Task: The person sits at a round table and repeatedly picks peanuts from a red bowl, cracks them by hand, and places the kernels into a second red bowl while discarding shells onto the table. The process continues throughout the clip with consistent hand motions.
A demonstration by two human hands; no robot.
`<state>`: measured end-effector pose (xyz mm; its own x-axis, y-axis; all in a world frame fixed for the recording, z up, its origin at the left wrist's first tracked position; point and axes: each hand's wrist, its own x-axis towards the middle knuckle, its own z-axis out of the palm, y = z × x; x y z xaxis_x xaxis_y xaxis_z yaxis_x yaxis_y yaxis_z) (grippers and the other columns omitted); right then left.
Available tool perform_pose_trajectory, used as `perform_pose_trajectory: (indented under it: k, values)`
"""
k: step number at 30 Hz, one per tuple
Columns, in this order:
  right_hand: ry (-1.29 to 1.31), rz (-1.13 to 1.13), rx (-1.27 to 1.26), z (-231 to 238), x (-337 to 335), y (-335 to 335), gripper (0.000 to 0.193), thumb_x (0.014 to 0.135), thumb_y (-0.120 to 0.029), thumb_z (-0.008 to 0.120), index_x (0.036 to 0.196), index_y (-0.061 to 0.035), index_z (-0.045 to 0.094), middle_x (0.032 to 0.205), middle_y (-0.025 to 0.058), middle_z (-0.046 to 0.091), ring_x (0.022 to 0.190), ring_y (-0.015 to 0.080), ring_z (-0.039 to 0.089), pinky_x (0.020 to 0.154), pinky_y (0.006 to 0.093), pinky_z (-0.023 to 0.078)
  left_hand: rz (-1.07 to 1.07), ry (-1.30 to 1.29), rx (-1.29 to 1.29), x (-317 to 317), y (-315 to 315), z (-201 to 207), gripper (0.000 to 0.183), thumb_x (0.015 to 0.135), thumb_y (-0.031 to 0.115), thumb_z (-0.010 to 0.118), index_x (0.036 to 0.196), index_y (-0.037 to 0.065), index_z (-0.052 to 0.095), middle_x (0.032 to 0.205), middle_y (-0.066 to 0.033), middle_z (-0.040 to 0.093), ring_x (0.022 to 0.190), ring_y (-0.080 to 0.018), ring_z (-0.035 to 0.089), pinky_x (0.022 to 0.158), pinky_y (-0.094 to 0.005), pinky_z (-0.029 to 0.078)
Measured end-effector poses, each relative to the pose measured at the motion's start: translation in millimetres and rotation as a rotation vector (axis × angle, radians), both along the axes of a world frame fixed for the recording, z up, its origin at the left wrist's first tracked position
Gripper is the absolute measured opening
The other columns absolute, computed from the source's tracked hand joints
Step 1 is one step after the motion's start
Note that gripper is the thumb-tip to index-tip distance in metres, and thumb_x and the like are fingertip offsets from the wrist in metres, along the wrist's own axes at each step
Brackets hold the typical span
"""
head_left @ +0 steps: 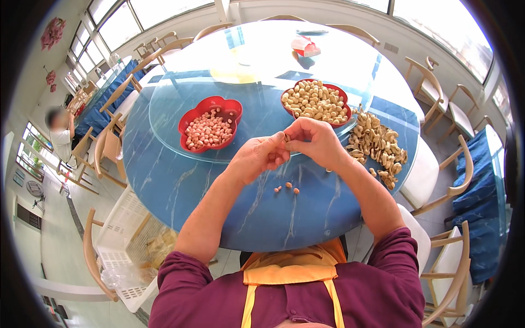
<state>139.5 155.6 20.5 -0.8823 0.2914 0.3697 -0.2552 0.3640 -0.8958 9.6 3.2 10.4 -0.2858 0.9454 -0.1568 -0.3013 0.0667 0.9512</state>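
Observation:
Above the blue marbled table, my two hands meet at the fingertips. My left hand is closed, its thumb and forefinger pressed against a small brown peanut and its other fingers curled in. My right hand pinches the same peanut from the other side; most of it is hidden by fingers. Several loose pink kernels lie on the table below. Left of my hands, a red flower-shaped bowl holds shelled pink peanuts. Beyond my right hand, another red bowl is heaped with unshelled peanuts.
A pile of broken shells lies at the right, partly on the table edge side. Both bowls stand on a glass turntable. A red-and-white packet sits at the back. A white plastic crate and wooden chairs surround the table. Another person is far left.

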Motion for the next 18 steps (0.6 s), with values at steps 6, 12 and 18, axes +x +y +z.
perform_pose_trajectory:
  k: [6,12,18]
  values:
    - [0.021,0.014,-0.027,-5.5,-3.3,5.4,0.015,0.083,-0.003,0.075,0.097,-0.0004,0.070,0.087,0.0025,0.069,0.078,0.0075,0.064,0.071,0.0229,0.053,-0.026,-0.016,0.029,2.1,-2.2,4.8,0.042,0.103,0.040,0.050,0.103,0.001,0.065,0.090,-0.0045,0.062,0.076,-0.0108,0.052,0.065,-0.0248,0.044]
    - [-0.001,0.023,-0.068,-1.6,-1.3,3.9,0.015,0.083,-0.002,0.074,0.099,0.0002,0.071,0.089,0.0031,0.068,0.083,0.0100,0.067,0.075,0.0234,0.056,-0.049,-0.046,0.060,1.6,-2.6,2.3,0.040,0.103,0.038,0.049,0.105,0.001,0.065,0.091,-0.0044,0.062,0.078,-0.0114,0.052,0.068,-0.0259,0.044]
    - [-0.065,0.061,-0.159,-3.0,-2.1,9.9,0.018,0.084,-0.001,0.073,0.101,0.0017,0.070,0.093,0.0052,0.071,0.086,0.0106,0.068,0.077,0.0239,0.056,-0.085,-0.037,0.036,-3.1,-3.4,1.1,0.036,0.105,0.034,0.046,0.106,0.001,0.062,0.094,-0.0045,0.061,0.082,-0.0109,0.053,0.071,-0.0256,0.047]
